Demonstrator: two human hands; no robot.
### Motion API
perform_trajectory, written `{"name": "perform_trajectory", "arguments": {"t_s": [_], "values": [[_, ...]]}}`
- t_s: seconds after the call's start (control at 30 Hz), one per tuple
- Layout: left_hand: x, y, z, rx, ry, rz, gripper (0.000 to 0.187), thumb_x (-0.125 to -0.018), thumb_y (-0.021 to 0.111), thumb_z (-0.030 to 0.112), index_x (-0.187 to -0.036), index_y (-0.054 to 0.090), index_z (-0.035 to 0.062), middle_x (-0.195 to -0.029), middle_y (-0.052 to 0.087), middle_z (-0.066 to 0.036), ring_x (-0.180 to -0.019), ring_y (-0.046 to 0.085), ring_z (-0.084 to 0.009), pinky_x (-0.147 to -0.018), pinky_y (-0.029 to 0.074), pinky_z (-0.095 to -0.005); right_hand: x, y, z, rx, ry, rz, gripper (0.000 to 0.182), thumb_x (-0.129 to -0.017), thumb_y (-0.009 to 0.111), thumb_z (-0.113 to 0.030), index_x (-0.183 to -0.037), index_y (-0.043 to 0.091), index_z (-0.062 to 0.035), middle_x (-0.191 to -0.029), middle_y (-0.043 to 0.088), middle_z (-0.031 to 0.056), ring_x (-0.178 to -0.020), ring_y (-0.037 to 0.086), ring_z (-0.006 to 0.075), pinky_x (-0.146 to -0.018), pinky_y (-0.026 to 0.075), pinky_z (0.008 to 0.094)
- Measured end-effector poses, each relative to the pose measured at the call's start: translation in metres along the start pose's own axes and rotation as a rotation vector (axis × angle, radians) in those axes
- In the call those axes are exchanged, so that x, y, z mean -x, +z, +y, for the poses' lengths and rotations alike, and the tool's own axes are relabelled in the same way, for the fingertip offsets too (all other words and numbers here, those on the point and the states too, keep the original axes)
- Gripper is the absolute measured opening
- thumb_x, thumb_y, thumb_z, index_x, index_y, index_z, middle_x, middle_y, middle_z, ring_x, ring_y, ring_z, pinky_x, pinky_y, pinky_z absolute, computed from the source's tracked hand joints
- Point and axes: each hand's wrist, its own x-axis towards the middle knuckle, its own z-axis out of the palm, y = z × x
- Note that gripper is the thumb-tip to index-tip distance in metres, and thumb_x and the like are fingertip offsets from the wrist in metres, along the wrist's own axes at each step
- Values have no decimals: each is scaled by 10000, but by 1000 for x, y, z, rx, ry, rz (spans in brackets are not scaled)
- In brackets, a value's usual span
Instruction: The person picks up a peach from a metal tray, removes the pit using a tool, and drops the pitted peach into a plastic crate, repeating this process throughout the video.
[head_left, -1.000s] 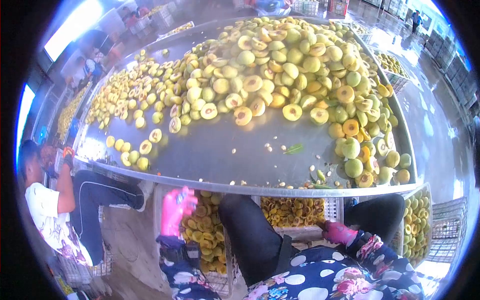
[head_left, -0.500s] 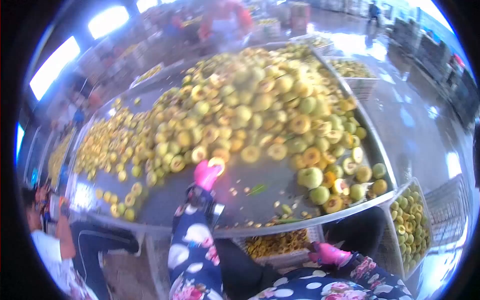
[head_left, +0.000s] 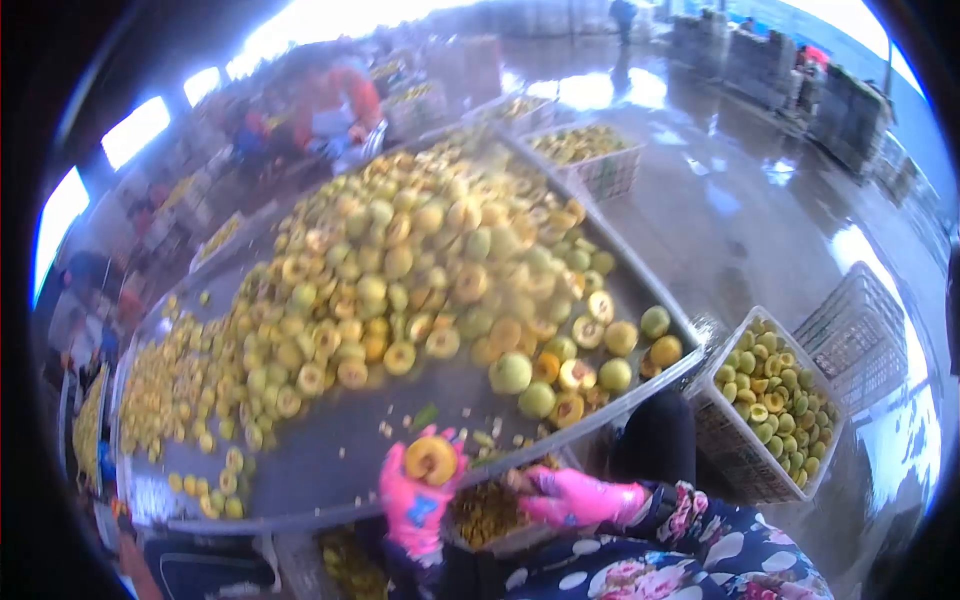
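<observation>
My left hand [head_left: 415, 505], in a pink glove, holds a yellow peach half [head_left: 432, 461] with its cut face and hollow centre turned up, just inside the table's near edge. My right hand [head_left: 585, 498], also gloved in pink, is closed beside it, over a crate of brownish-yellow scraps [head_left: 487, 512]. Something small and dark shows at its fingertips, too blurred to name. Beyond both hands, a large heap of peach halves [head_left: 370, 290] covers much of the metal table [head_left: 350, 430].
A crate of greenish peach halves [head_left: 755, 465] stands on the floor at right, next to an empty-looking crate [head_left: 855, 325]. Another filled crate [head_left: 600, 170] stands beyond the table's right edge. A person in orange [head_left: 340, 105] is at the far side. The floor [head_left: 720, 250] looks wet.
My left hand has come back from the heap to the near edge with a peach half. My right hand has moved left and up, close to it. The view has swung right.
</observation>
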Motion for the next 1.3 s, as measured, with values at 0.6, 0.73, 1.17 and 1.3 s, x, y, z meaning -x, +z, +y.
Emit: {"name": "perform_trajectory", "arguments": {"t_s": [0.6, 0.73, 1.17, 1.3], "values": [[17, -2, -60, -193, 92, 22, 414, -949, 387, 295, -1177, 484, -36, -1149, 544, -200, -1003, 562, -273, -870, 465, -362, 4, 19, -13, -88, 114, 31, 250, -917, 501, -238, -1043, 472, -24, -638, 534, 34, -509, 486, 98, -483, 407, 262], [16, -4, -65, -198, 138, 42, 393, -947, 391, 288, -1169, 492, -19, -1140, 552, -190, -985, 570, -255, -830, 489, -350, 3, 24, -17, -18, 153, 65, 224, -916, 496, -227, -1017, 474, -28, -628, 528, 41, -527, 505, 122, -494, 412, 285], [9, -3, -86, -294, 287, 212, 360, -928, 420, 299, -1131, 516, 17, -1065, 585, -146, -854, 588, -213, -711, 522, -331, -10, 40, 31, 388, -250, 223, 227, -893, 501, -178, -977, 449, 27, -705, 548, 150, -590, 577, 288, -523, 425, 360], [7, -7, -89, -299, 296, 230, 348, -924, 426, 287, -1124, 514, 17, -1053, 588, -145, -844, 591, -218, -691, 526, -332, -10, 37, 36, 446, -232, 149, 239, -876, 504, -164, -1001, 442, 30, -697, 536, 152, -598, 566, 307, -536, 424, 357]]}}
